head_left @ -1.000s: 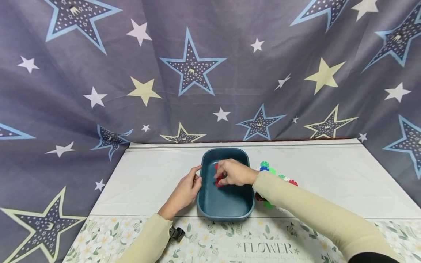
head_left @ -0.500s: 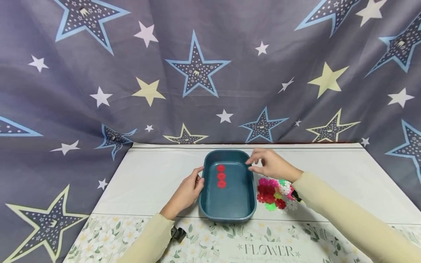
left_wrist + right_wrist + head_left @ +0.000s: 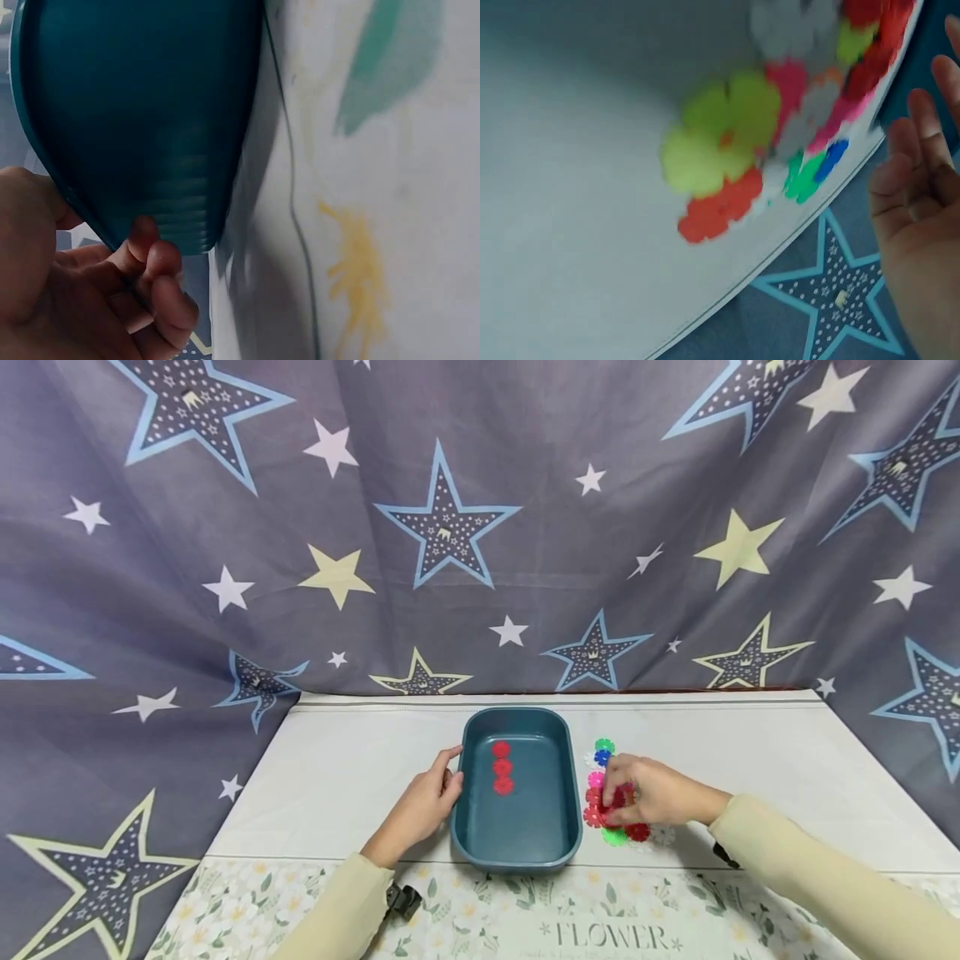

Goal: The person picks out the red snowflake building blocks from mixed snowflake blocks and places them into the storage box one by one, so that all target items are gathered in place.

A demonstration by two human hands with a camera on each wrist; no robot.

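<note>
A dark teal tray (image 3: 517,852) stands upright on the table, and three red flower-shaped discs (image 3: 502,767) lie in a row inside it. My left hand (image 3: 422,802) holds the tray at its left side. In the left wrist view, curled fingers (image 3: 169,307) lie against the tray's outer wall. To the right of the tray, my right hand (image 3: 654,792) reaches over a pile of colored flower-shaped discs (image 3: 594,817), with thumb and fingers apart. It hides part of the pile. No disc shows in the fingers in the right wrist view, where a yellow-green disc (image 3: 727,127) tops the pile.
Green and blue discs (image 3: 603,753) lie at the far end of the pile, white ones (image 3: 662,835) at the near right. A white cloth (image 3: 352,752) with a floral front band (image 3: 247,893) covers the table. A grey star-print curtain (image 3: 525,560) hangs behind.
My right hand has left the inside of the tray, crossed its right rim and come down over the pile. The three red discs are now uncovered. My left hand stays at the tray.
</note>
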